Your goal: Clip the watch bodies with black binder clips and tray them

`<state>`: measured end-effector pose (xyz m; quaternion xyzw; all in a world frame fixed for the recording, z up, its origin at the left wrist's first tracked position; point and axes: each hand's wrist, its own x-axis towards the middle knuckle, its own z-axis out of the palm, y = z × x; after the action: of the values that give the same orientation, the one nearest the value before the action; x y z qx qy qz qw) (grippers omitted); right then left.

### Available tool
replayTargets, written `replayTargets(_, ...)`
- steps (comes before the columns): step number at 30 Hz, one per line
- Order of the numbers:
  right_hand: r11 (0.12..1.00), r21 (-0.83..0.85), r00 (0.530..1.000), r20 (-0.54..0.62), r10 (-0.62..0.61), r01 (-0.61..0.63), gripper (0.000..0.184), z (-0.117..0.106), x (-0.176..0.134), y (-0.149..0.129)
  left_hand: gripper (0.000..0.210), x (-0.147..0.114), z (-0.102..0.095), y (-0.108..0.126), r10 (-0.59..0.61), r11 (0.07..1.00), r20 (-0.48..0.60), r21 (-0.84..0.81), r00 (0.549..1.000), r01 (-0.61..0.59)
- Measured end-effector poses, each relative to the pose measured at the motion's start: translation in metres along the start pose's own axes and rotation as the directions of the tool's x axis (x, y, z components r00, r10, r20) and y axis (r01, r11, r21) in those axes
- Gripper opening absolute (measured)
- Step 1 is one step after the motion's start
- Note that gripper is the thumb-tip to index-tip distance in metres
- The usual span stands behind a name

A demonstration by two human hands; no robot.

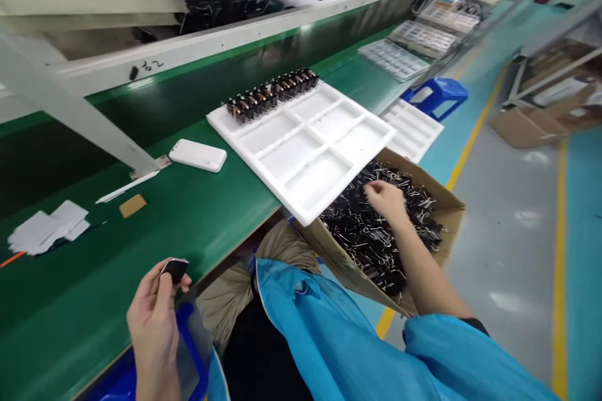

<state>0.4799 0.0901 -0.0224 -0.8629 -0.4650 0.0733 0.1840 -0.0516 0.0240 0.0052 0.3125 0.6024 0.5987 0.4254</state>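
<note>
Held above the near edge of the green bench, my left hand (155, 304) pinches a small, flat black piece with a shiny edge (175, 269); its exact kind is unclear. My right hand (386, 200) is over the cardboard box (449, 207), fingers curled at the heap. Whatever those fingers hold, if anything, is hidden. The heap consists of many black clips with silver wire handles (371, 235), which look like binder clips. Beside the box, a white foam tray (305, 144) overhangs the bench edge. Black parts with copper-coloured windings (273, 94) stand in a row along its far side.
On the green bench (202, 213) lie a white phone (197, 155), a white pen (126, 187), a tan piece (132, 205) and white paper slips (49, 225). A slanted metal post (103, 125) rises at left. A blue stool (437, 95) stands beyond the tray; more trays (394, 57) lie farther along.
</note>
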Motion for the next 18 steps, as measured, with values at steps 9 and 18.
replayTargets(9, 0.951, -0.296, 0.922, 0.386, 0.034, 0.088, 0.03, 0.09, 0.015, 0.001, 0.036, 0.001, 0.015, 0.008, -0.051, 0.996, 0.057, 0.07, 0.997, 0.047)
replayTargets(18, 0.964, -0.264, 0.915, 0.379, 0.138, -0.036, 0.029, 0.089, 0.035, 0.019, 0.027, 0.003, 0.018, 0.0, -0.147, 0.986, 0.078, -0.074, 0.986, 0.152)
